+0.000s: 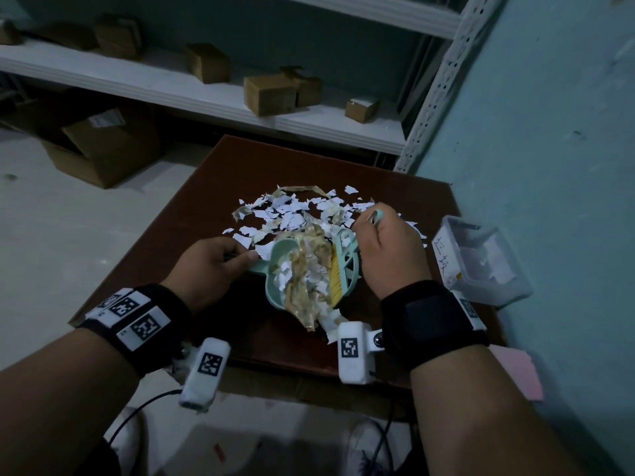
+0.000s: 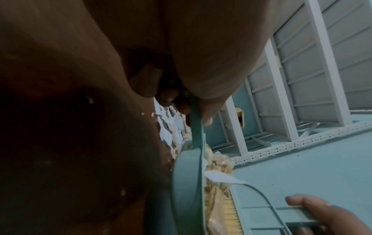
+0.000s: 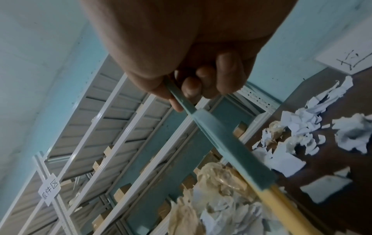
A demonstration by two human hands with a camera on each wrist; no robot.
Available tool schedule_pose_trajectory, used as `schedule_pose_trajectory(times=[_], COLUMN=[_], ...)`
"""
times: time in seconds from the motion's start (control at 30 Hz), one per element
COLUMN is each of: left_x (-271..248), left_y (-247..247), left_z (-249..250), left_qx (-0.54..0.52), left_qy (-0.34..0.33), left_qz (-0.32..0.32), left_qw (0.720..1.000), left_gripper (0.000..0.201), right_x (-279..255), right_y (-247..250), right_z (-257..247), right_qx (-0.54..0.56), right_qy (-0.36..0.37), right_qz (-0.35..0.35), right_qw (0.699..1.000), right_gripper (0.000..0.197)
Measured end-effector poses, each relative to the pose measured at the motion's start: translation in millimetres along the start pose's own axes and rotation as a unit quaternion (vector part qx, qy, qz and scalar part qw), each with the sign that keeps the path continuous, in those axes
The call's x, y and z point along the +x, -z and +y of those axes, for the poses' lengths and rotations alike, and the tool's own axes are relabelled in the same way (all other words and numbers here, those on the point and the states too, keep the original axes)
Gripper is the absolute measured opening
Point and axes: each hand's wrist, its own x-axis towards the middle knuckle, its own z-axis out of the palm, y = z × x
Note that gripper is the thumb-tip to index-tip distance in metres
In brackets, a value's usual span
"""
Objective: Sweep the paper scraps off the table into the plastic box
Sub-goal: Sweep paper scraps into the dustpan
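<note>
White paper scraps [image 1: 292, 214] and tan tape strips lie scattered over the dark brown table [image 1: 213, 187]. My left hand [image 1: 209, 266] grips the handle of a mint-green dustpan [image 1: 280, 269], which is heaped with scraps and tape [image 1: 309, 269]. My right hand [image 1: 388, 249] grips the handle of a mint brush [image 1: 345, 259] with yellow bristles [image 1: 335, 280], pressed against the pan's load. The dustpan [image 2: 187, 182] and brush [image 3: 231, 143] show close up in the wrist views. A clear plastic box [image 1: 481, 259] stands at the table's right edge, some scraps inside.
A teal wall [image 1: 549, 132] runs along the right of the table. White metal shelving [image 1: 206, 91] with several cardboard boxes stands behind. Larger cartons [image 1: 103, 149] sit on the floor at left. A pink pad [image 1: 515, 376] lies by the near right corner.
</note>
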Motion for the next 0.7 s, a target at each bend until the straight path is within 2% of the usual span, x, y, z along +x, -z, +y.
schedule_pose_trajectory(times=[0.23,0.47,0.7], left_x=[12.9,30.2,57.6], left_y=[-13.3,-35.0,-72.1], left_z=[28.5,89.1,159.3], left_qx=[-0.053,-0.026,-0.017], left_qy=[-0.018,-0.089,-0.114], left_qz=[0.026,0.002,-0.046], left_qw=[0.998,0.996,0.992], left_gripper=[0.025,0.028,0.030], right_x=[3.9,7.7,14.9], right_y=[32.1,80.1,129.9], right_z=[15.6,39.5,71.7], right_qx=[0.030,0.061,0.096], right_qy=[-0.007,-0.031,-0.071], right_qz=[0.078,0.166,0.279], right_qw=[0.997,0.984,0.953], right_gripper=[0.021,0.019,0.017])
